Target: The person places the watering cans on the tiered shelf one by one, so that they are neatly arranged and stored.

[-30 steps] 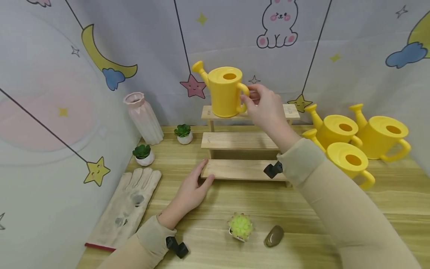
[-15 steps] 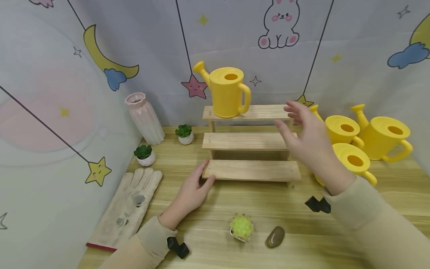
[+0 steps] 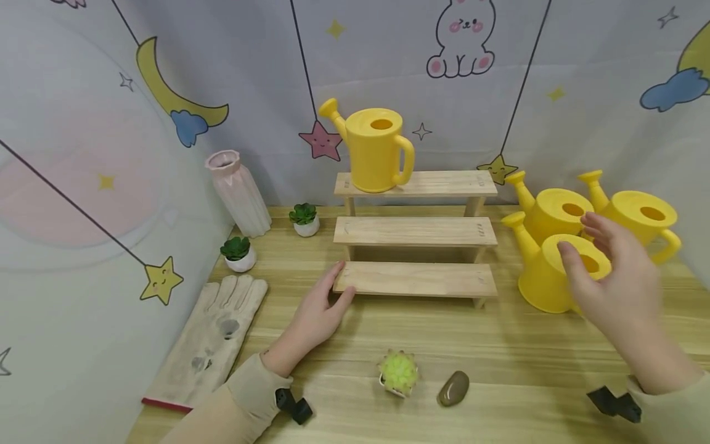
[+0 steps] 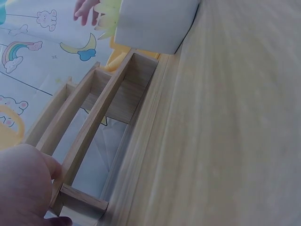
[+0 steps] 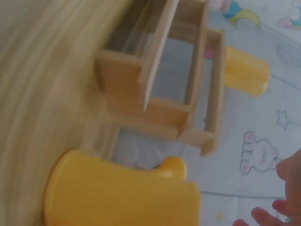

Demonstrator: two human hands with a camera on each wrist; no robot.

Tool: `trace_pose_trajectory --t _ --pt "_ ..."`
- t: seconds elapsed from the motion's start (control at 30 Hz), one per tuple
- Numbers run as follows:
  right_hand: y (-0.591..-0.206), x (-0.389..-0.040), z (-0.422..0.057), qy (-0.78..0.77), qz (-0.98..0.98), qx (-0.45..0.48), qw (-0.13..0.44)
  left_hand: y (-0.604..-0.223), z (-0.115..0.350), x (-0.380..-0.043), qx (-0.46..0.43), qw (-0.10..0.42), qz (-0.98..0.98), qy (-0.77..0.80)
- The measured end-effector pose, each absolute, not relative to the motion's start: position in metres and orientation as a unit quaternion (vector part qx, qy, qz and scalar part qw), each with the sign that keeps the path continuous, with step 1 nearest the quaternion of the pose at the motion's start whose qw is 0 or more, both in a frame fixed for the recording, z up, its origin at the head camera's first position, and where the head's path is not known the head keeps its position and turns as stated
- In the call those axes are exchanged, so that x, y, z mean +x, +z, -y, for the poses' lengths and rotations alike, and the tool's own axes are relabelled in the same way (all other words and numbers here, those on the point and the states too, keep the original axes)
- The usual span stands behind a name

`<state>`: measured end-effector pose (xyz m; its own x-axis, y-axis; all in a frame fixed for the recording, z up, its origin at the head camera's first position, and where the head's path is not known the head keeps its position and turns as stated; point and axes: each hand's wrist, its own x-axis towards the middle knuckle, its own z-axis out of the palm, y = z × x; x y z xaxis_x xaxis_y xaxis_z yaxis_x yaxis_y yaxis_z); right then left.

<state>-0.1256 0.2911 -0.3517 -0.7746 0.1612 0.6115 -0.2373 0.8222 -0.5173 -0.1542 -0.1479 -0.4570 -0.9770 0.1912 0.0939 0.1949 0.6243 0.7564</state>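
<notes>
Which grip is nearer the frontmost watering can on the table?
Right. In the head view, the right grip overlaps the right side of the watering can; the left grip is well left of it, holding the wooden shelf.

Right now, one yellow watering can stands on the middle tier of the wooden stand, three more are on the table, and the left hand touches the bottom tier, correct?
Not the middle: the head view shows that yellow watering can on the top tier. The rest is right.
</notes>
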Motion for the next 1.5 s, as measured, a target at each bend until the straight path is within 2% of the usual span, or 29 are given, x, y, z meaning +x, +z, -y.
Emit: trace_pose_trajectory --t 0.17,0.4,0.73,1.0,1.23,1.5 --pt "-0.365 -0.115 -0.313 0.284 0.894 0.005 0.346 -0.456 0.147 -0.154 -0.110 0.002 0.901 -0.420" --pt "-0.382 -0.101 -0.336 0.308 0.913 -0.041 0.265 -0.457 0.147 -0.152 -0.109 0.010 0.901 -0.420" --pt "-0.409 -0.089 -0.360 0.322 0.931 -0.057 0.165 -0.456 0.147 -0.155 -0.115 0.000 0.902 -0.417" --pt "-0.415 -0.097 -0.366 0.309 0.943 -0.034 0.116 -0.456 0.148 -0.153 -0.103 -0.004 0.903 -0.418" --pt "-0.416 -0.095 -0.366 0.258 0.959 -0.051 0.107 -0.456 0.147 -0.153 -0.099 0.001 0.904 -0.416" --pt "-0.418 -0.094 -0.366 0.236 0.959 -0.061 0.147 -0.455 0.147 -0.152 -0.101 0.003 0.903 -0.418"
